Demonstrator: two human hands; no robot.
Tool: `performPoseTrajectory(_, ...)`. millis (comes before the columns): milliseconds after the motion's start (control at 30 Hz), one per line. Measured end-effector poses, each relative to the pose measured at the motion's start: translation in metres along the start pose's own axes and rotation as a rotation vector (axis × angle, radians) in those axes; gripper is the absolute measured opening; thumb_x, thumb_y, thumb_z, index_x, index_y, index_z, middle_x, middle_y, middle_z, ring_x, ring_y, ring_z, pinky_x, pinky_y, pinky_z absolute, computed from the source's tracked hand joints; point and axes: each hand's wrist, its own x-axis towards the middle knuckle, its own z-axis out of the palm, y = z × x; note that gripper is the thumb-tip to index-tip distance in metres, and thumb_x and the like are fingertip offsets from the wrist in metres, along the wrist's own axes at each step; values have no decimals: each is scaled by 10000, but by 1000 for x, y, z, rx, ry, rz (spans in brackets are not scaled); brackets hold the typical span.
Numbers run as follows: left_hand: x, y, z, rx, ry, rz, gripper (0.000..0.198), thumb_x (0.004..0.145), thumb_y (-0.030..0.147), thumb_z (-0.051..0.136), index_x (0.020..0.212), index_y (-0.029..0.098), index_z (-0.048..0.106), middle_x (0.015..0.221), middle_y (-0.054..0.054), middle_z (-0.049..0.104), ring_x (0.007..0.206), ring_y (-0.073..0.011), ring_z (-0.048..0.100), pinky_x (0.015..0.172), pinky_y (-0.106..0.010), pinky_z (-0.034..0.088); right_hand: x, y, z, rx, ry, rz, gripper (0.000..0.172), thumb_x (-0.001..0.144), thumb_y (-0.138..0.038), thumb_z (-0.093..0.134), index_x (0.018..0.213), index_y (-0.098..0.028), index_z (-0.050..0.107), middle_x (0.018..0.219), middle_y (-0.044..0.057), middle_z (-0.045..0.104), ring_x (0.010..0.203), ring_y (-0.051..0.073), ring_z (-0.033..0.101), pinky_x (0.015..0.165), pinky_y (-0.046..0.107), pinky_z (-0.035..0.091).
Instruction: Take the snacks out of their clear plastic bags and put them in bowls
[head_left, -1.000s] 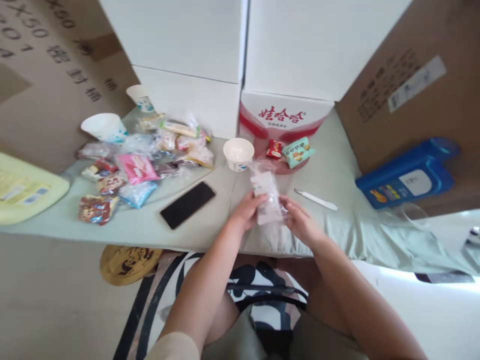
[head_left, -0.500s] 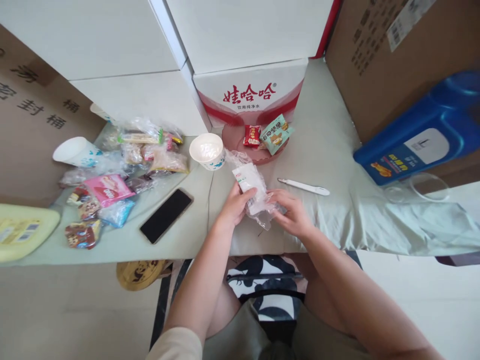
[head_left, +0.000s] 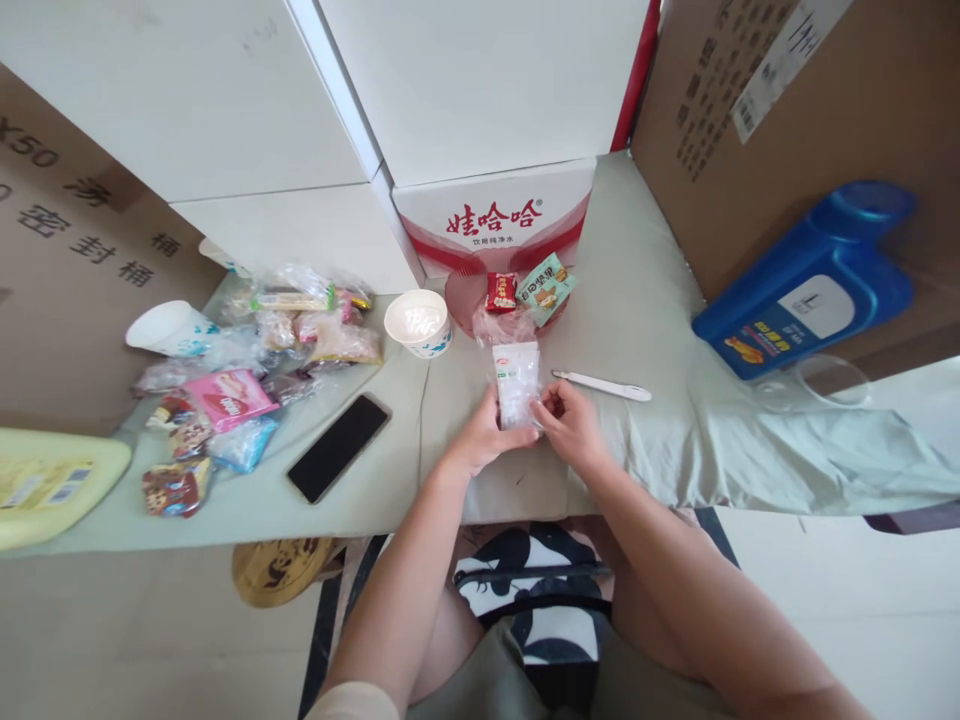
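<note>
A small white packet (head_left: 517, 375) in clear plastic wrap is held upright between both hands near the table's front. My left hand (head_left: 486, 435) grips its left side, with the thumb across the bottom. The fingers of my right hand (head_left: 568, 420) pinch its lower right edge. Just behind the packet, a pinkish clear plate (head_left: 462, 312) carries a red snack packet (head_left: 501, 292) and a green snack packet (head_left: 545, 290). To the right lies a white pen-like cutter (head_left: 602, 386). A paper cup (head_left: 420, 322) stands to the left of the plate.
A black phone (head_left: 339, 448) lies left of my hands. Beyond it is a pile of wrapped snacks (head_left: 232, 400) with a tipped paper cup (head_left: 171, 330). A blue bottle (head_left: 810, 285) and a clear cup (head_left: 832, 382) are at the right. Cardboard boxes (head_left: 750, 170) border the table.
The packet has turned from slanted to upright, its loose plastic now gathered toward the plate. My right hand has closed in on its lower right edge. The camera view has shifted slightly.
</note>
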Motion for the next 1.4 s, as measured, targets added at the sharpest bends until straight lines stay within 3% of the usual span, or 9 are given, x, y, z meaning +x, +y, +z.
performPoseTrajectory(100, -1, 2, -3, 125, 110, -17, 850, 628, 366, 873, 1374, 248, 483, 1208, -116, 689, 877, -229, 707, 581, -261, 558, 6, 7, -3, 137, 39, -30, 468, 665, -456, 785, 1029, -232, 593, 994, 62, 676, 840, 192, 626, 717, 322, 510)
performPoseTrajectory(200, -6, 6, -10, 184, -98, -91, 932, 637, 325, 847, 1463, 254, 422, 1128, -124, 725, 797, -245, 727, 476, -224, 495, 12, 9, -12, 393, -106, 33, 752, 632, -517, 815, 1283, -258, 542, 1297, 133, 646, 1077, 249, 656, 847, 381, 551)
performPoseTrajectory(300, -10, 9, -13, 280, -333, -213, 939, 630, 273, 836, 1479, 236, 436, 1016, -118, 751, 723, -248, 729, 437, -215, 453, 11, 6, -21, 478, -290, 107, 643, 701, -541, 781, 1249, -251, 613, 1215, 118, 715, 1000, 252, 698, 829, 394, 564)
performPoseTrajectory(367, -12, 11, -13, 316, -351, -243, 862, 652, 261, 814, 1443, 205, 478, 959, -108, 751, 692, -233, 721, 420, -202, 429, 8, 4, -25, 388, -246, 71, 452, 752, -523, 754, 1098, -238, 698, 1121, 99, 755, 941, 249, 711, 832, 403, 564)
performPoseTrajectory(567, -8, 7, -5, 332, -90, -130, 780, 696, 261, 795, 1420, 234, 507, 916, -44, 717, 609, -151, 647, 375, -167, 371, 9, 10, -24, -22, 32, -394, 196, 875, -341, 594, 950, -266, 760, 1118, 80, 781, 1172, 291, 669, 1063, 515, 472)
performPoseTrajectory(700, 3, -3, 0, 202, 85, -25, 776, 719, 297, 785, 1437, 277, 491, 1067, -66, 715, 709, -164, 655, 468, -198, 460, 5, 10, -13, -327, -35, -498, 341, 929, -252, 496, 1174, -251, 734, 1323, 96, 700, 1353, 303, 551, 1129, 570, 409)
performPoseTrajectory(833, 14, -9, 4, 7, 206, 60, 775, 685, 247, 783, 1401, 326, 494, 1321, -59, 647, 1073, -222, 658, 824, -322, 569, 2, 9, -1, -344, -170, -553, 464, 931, -377, 564, 1365, -221, 617, 1479, 137, 577, 1473, 327, 412, 1166, 602, 369)
performPoseTrajectory(1133, 8, -1, 5, -113, 90, 73, 740, 583, 286, 899, 1221, 249, 526, 1171, -34, 686, 993, -174, 661, 896, -307, 522, 10, 4, -9, -161, -89, -561, 193, 954, -383, 585, 899, -252, 716, 1045, 105, 757, 1059, 266, 666, 996, 499, 491)
performPoseTrajectory(1400, 10, -5, 6, -21, 146, 90, 684, 636, 461, 891, 1197, 211, 591, 1116, -67, 726, 1007, -222, 686, 916, -345, 517, 7, 9, -2, -94, -64, -370, 180, 858, -350, 629, 994, -235, 660, 868, 59, 662, 828, 216, 619, 769, 370, 515)
